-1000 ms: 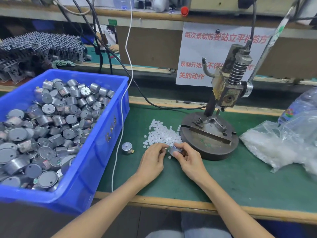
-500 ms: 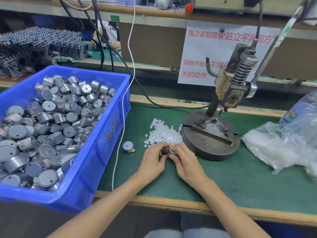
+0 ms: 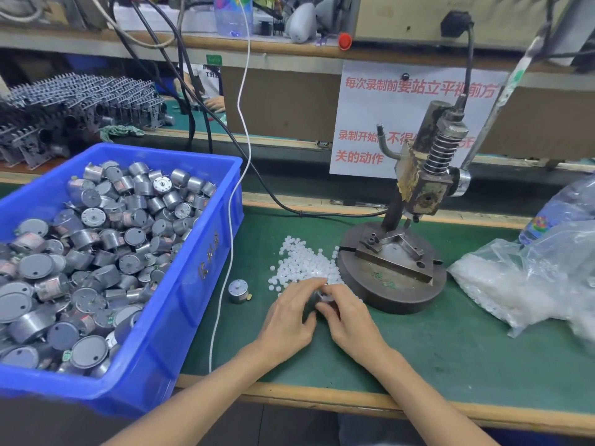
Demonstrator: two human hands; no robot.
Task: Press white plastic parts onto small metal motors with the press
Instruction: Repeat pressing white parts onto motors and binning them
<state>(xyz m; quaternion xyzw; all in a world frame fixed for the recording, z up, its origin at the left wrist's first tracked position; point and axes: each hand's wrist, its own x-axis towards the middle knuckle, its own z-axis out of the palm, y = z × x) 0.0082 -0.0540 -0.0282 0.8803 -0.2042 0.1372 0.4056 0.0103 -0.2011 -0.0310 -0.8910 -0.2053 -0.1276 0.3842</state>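
My left hand (image 3: 289, 320) and my right hand (image 3: 349, 320) meet over the green mat, fingers curled round a small metal motor (image 3: 314, 299) that is mostly hidden between them. A white plastic part seems to sit at my right fingertips on top of it. A pile of white plastic parts (image 3: 306, 263) lies just beyond my hands. The hand press (image 3: 421, 188) stands on its round base (image 3: 389, 291) to the right of the pile, its fixture bare. One motor (image 3: 239, 291) with a white part on top stands alone left of my hands.
A blue bin (image 3: 193, 284) full of metal motors fills the left side. A white cable (image 3: 230, 252) hangs down beside it. A clear bag of white parts (image 3: 515, 284) lies at the right, with a bottle (image 3: 560, 214) behind. The press lever (image 3: 502, 101) rises at the upper right.
My hands have closed together around the motor, and the fingers have shifted slightly on it. The rest stays in place.
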